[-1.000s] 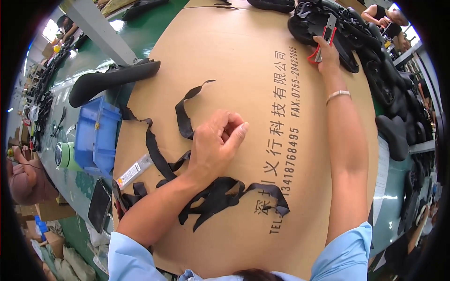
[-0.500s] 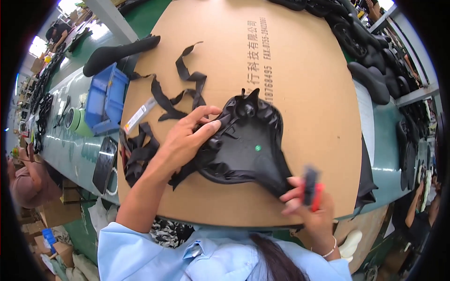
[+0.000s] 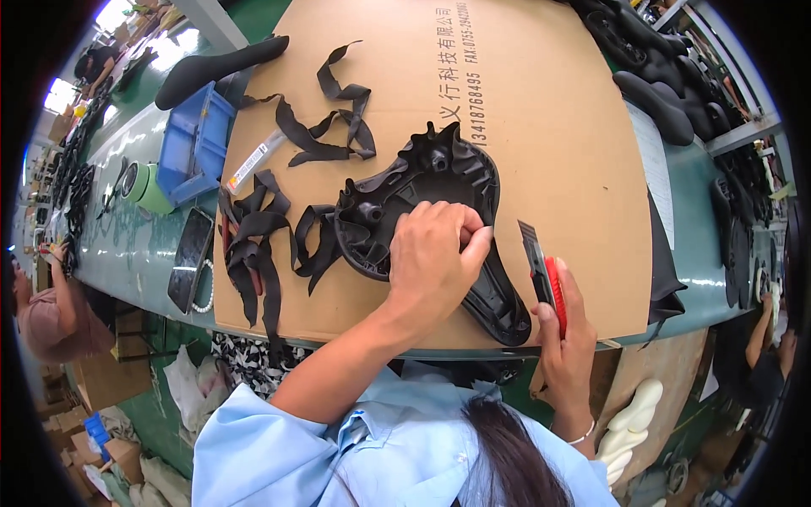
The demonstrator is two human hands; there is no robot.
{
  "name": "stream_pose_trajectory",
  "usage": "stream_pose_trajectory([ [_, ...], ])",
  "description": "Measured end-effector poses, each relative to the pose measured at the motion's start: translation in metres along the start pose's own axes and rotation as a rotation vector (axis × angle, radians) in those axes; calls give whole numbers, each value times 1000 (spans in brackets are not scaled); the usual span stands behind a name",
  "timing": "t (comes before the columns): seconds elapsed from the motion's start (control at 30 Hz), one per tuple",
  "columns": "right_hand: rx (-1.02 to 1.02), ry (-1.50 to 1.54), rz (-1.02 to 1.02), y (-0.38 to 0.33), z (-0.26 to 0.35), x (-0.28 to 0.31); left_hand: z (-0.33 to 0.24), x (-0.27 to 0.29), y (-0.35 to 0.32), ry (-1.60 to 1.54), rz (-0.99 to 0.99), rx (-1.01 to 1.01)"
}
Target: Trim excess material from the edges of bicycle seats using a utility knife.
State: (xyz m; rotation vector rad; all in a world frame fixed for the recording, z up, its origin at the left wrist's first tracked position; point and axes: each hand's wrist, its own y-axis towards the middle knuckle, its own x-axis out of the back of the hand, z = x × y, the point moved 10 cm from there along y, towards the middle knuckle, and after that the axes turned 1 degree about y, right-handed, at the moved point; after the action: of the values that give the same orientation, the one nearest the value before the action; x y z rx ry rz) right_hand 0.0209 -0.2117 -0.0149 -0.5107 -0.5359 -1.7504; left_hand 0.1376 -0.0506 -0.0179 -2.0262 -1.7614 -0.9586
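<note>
A black bicycle saddle [image 3: 422,182] lies underside up on a sheet of brown cardboard [image 3: 557,127]. My left hand [image 3: 435,258] presses down on the saddle's middle, with the fingers gripping its rim. At the near edge of the cardboard, right of the saddle's narrow nose, my right hand [image 3: 564,338] holds a red utility knife [image 3: 542,272]. The knife's blade points up and away from me, apart from the saddle.
Black trimmed strips [image 3: 262,245] lie left of the saddle and more strips [image 3: 334,118] behind it. A blue bin [image 3: 193,145], a green tape roll [image 3: 145,186] and a black phone [image 3: 190,258] are at the left. More saddles [image 3: 650,76] are piled at the far right.
My left hand has shifted from the saddle's left rim onto its middle. My right hand has risen with the knife, now upright beside the saddle's nose. The view has tilted slightly.
</note>
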Motion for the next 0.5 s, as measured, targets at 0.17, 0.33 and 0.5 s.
stream_pose_trajectory([
  [0.17,-94,153,-5,13,-2,-7,-13,6,2,207,-167,-69],
  [0.33,-42,159,-74,16,-3,-5,12,-6,6,-223,-22,128],
  [0.5,369,-79,49,36,43,-14,19,9,3,-388,-13,197],
])
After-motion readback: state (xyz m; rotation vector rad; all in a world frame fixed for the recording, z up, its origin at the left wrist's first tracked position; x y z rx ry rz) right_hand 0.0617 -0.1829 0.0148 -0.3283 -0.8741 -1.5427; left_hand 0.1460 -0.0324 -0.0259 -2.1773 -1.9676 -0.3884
